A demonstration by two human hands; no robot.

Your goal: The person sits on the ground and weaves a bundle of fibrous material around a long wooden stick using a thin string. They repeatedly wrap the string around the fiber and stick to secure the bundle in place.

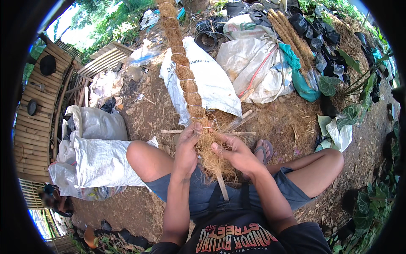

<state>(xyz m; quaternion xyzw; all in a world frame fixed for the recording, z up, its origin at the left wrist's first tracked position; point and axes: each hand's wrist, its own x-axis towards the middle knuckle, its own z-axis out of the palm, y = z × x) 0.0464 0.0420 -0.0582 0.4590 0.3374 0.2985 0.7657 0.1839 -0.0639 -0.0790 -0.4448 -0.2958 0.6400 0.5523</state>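
Nearest the lower edge, a black printed shirt and grey shorts (203,194) are seen, with bare knees spread to either side on the dirt ground (139,114). Between the knees a bare wooden stick (222,186) pokes out of a loose tuft of coconut fibre (213,158). The left hand (187,144) is closed around the fibre-wrapped pole (186,80) where the finished wrapping ends, and the right hand (236,153) is pressed against the loose tuft, fingers curled onto it (whether it is fully clamped cannot be told). Thin pale string (210,123) is looped just above the hands.

Beyond the hands the pole runs away to the top edge, bound at intervals. A sandalled foot (263,150) lies right of it. White sacks (99,163) lie by the left knee, another white sack (209,78) beside the pole, and further off finished wrapped poles (292,40) rest across a pile of bags (249,63). Potted leafy plants (347,91) stand at the right.

As a judgement: the tuft could slip or shed if the grip is loosened before string is drawn tight, leaving a thin patch. The fine string could tangle in the fibre or snap under a hard pull.
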